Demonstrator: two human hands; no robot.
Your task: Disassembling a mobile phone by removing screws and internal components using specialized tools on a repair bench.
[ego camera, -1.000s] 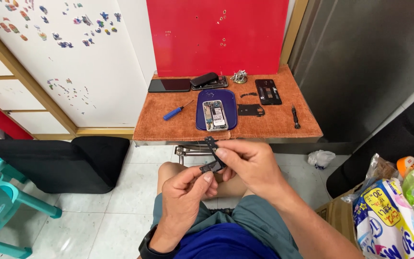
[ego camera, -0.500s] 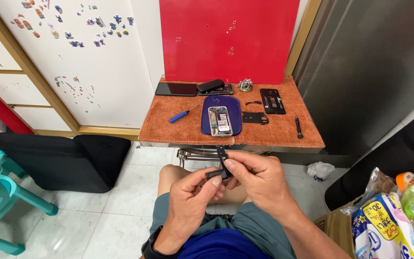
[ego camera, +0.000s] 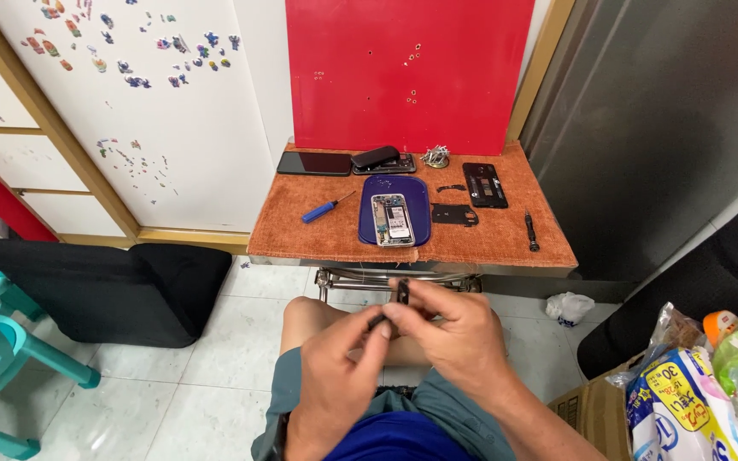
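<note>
Over my lap, my left hand [ego camera: 335, 367] and my right hand [ego camera: 459, 333] pinch a small black phone part [ego camera: 401, 292] together, their fingertips meeting on it. The part stands upright above my right thumb. In front of me a small table has an orange cloth [ego camera: 301, 230] on it. On the cloth a blue tray [ego camera: 418, 201] holds an opened phone [ego camera: 391, 219]. A blue screwdriver [ego camera: 325, 209] lies left of the tray. A black back cover [ego camera: 484, 185], a small black frame piece [ego camera: 455, 214] and a black driver [ego camera: 531, 231] lie to the right.
A dark phone screen [ego camera: 313, 162], a black case [ego camera: 375, 156] and a small pile of metal bits [ego camera: 435, 156] sit at the table's back against a red board [ego camera: 407, 72]. A black cushion [ego camera: 104, 290] and teal chair [ego camera: 2, 358] are left; snack bags [ego camera: 694, 401] are right.
The view has shifted a little and the table sits higher in the picture. Both hands have stayed over my lap, working the small black part between the fingertips; it now stands more upright.
</note>
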